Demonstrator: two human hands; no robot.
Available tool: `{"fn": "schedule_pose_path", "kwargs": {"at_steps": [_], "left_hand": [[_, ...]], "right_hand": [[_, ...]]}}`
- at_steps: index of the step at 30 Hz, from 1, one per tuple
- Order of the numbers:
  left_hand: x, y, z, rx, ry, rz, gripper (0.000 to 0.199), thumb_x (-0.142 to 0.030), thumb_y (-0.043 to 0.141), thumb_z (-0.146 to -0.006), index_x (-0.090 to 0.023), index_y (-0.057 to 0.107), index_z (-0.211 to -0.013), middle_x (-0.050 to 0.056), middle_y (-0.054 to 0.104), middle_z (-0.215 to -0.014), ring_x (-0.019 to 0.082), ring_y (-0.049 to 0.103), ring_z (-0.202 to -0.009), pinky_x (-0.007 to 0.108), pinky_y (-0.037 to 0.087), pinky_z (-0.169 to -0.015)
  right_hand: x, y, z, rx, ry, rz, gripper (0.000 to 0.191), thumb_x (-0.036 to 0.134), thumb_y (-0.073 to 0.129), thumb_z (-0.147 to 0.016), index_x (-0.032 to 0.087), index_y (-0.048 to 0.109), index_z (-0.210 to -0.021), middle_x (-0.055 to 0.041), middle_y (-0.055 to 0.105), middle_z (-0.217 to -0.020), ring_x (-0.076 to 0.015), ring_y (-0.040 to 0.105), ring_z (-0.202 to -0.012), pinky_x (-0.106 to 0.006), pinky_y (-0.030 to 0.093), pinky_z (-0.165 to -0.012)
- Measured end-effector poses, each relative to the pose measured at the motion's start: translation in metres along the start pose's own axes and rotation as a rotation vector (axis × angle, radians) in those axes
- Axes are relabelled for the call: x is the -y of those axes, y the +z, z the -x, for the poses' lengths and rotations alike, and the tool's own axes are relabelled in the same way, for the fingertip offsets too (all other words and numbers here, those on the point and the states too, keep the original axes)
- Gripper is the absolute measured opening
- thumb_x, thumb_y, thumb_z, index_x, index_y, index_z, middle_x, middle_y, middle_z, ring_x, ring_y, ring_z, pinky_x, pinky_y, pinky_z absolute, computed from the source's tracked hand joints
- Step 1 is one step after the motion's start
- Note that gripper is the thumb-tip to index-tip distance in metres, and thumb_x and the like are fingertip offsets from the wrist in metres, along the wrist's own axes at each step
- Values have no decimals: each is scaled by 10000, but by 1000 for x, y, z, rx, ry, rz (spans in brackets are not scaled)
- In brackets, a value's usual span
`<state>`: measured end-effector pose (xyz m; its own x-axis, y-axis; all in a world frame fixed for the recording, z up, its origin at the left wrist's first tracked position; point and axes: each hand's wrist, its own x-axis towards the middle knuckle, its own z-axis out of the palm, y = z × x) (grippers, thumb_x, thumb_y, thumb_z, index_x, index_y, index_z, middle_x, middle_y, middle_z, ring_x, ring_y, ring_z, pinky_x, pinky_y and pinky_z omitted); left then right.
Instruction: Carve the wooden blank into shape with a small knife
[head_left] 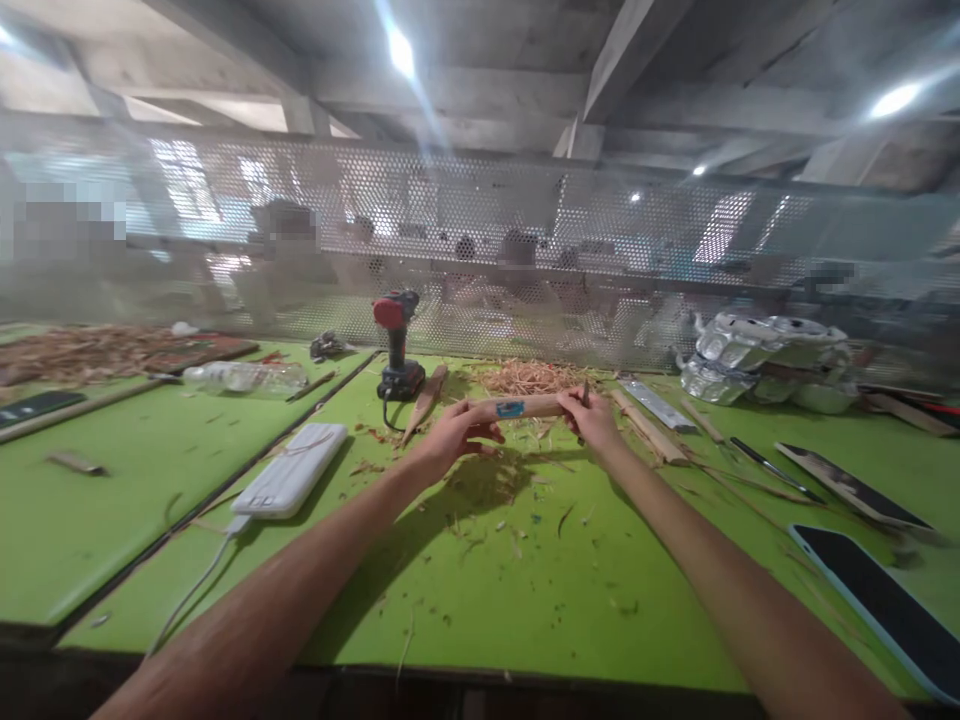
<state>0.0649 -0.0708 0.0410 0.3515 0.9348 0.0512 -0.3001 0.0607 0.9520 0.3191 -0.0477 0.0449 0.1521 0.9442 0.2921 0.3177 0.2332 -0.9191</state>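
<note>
A short, pale wooden stick [536, 406] with a blue patch on its side is held level just above the table. My left hand [450, 440] grips its left end, thumb on top and the other fingers partly spread beneath. At the right end, my right hand [592, 420] pinches the wood. A small dark tip pokes up by the right fingers; what it is cannot be made out. Beyond the stick lies a heap of wood shavings [529, 378], and loose bits are scattered on the green table [540, 600] below.
A red-and-black cordless drill [397, 345] stands behind my left hand. Left of it are a white power bank [292, 470] with a cable and a plastic bottle [247, 377]. To the right lie a wooden strip [649, 428], a phone [877, 600] and foil-wrapped bundles [765, 360]. A perforated screen [480, 290] closes the back.
</note>
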Motion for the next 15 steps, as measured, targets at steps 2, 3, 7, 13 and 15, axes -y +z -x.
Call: {"fn": "schedule_pose_path", "kwargs": {"at_steps": [2, 3, 7, 13, 15], "left_hand": [[-1, -3, 1, 130, -53, -52, 253, -345, 691, -920, -138, 606, -1036, 105, 714, -863, 195, 734, -767, 289, 620, -650], [-1, -4, 2, 201, -88, -76, 274, -373, 682, -929, -135, 606, -1041, 116, 720, -884, 197, 735, -772, 293, 619, -655], [2, 0, 7, 384, -256, -226, 320, -350, 755, -877, -150, 591, -1066, 65, 695, -878, 136, 664, -649, 242, 558, -570], [13, 8, 10, 463, -241, -248, 310, -333, 787, -830, -179, 562, -977, -44, 560, -727, 80, 504, -544, 214, 444, -519], [15, 7, 8, 466, -196, -237, 306, -377, 766, -853, -189, 540, -938, -57, 529, -688, 81, 485, -544, 227, 444, -553]], "right_hand": [[4, -4, -1, -9, -2, -28, 322, 523, 699, -744, 224, 611, -824, 29, 509, -579, -129, 438, -489, -250, 312, -460], [6, -5, 0, 12, -7, -31, 312, 508, 695, -741, 221, 618, -838, 28, 508, -579, -131, 443, -494, -252, 313, -464], [14, -7, 3, 114, -80, 31, 321, 507, 673, -747, 212, 650, -873, 29, 490, -571, -145, 426, -499, -280, 330, -485], [20, 5, 16, 72, -288, 140, 365, 494, 685, -775, 212, 658, -1005, -23, 576, -817, -199, 533, -702, -329, 455, -642], [21, 8, 20, 70, -356, 166, 400, 465, 719, -770, 224, 651, -1082, -38, 585, -936, -215, 563, -801, -346, 485, -735]]}}
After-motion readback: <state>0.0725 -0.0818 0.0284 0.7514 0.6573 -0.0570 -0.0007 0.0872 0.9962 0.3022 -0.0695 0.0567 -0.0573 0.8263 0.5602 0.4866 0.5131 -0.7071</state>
